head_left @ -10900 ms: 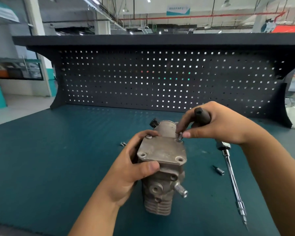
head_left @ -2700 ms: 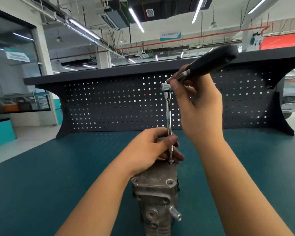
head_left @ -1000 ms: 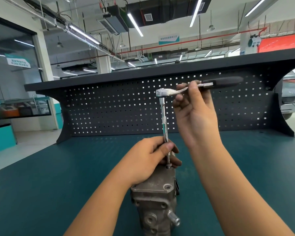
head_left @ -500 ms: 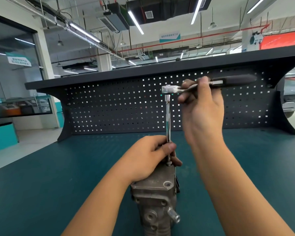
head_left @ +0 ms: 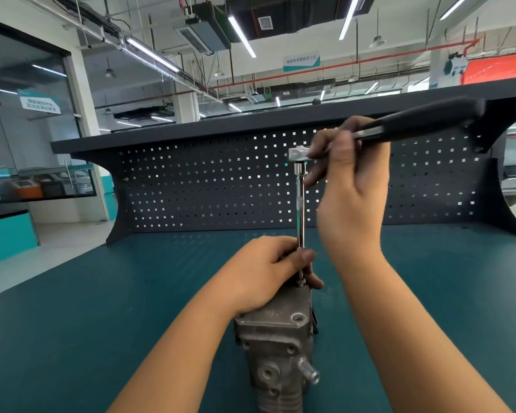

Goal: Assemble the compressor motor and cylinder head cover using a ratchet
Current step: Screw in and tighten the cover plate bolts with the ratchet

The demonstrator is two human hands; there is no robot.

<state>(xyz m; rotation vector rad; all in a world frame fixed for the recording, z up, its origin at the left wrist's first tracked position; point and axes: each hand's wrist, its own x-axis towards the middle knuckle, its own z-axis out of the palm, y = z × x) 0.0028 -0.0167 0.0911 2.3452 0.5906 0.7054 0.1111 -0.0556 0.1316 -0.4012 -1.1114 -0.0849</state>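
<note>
Tightening a far-corner bolt on the cover with the long ratchet.

My right hand (head_left: 352, 186) is clamped on the ratchet (head_left: 411, 123) just behind its head, and the black handle now points up and to the right, higher than half a second ago, so I judge a fresh swing is under way. My left hand (head_left: 268, 272) is closed around the foot of the upright steel extension (head_left: 300, 216), steadying it on the bolt. The motor block (head_left: 277, 350) stands on the green desk (head_left: 72, 323), its cover (head_left: 280, 311) on top under my left hand; the near bolt hole looks unfilled, so more bolts remain.
</note>
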